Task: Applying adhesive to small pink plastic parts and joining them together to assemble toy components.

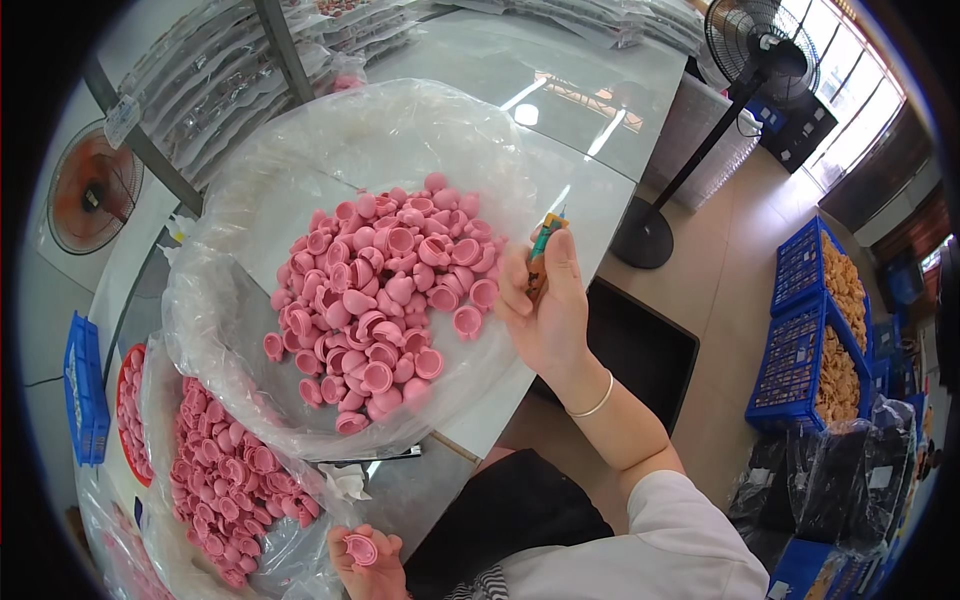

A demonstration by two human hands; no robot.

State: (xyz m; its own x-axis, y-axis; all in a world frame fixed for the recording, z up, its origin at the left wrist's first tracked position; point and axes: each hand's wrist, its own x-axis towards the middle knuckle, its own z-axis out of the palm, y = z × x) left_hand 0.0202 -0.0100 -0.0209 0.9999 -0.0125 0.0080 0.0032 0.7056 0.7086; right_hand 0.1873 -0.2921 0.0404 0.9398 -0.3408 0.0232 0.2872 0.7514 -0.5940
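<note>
My right hand point(550, 300) is raised beside the right edge of a large clear plastic bag, its fingers closed round a small green and yellow tool point(545, 240) with a thin pointed tip. Low in the view, my left hand point(368, 565) grips a small pink hollow cup-shaped piece point(361, 549), its open side facing up. A heap of similar pink pieces point(380, 290), rounded and hollow, lies in the spread-open clear bag point(230, 230) on the table. Nearer my left hand, a second clear bag holds more pink pieces point(225, 470).
A red basin point(128, 415) and a blue crate point(85, 390) stand at the left. Fans point(95, 190) are at the left and far right, the latter a standing fan point(765, 50). Stacked blue crates point(790, 370) with tan pieces sit on the floor, near a black tray point(650, 340).
</note>
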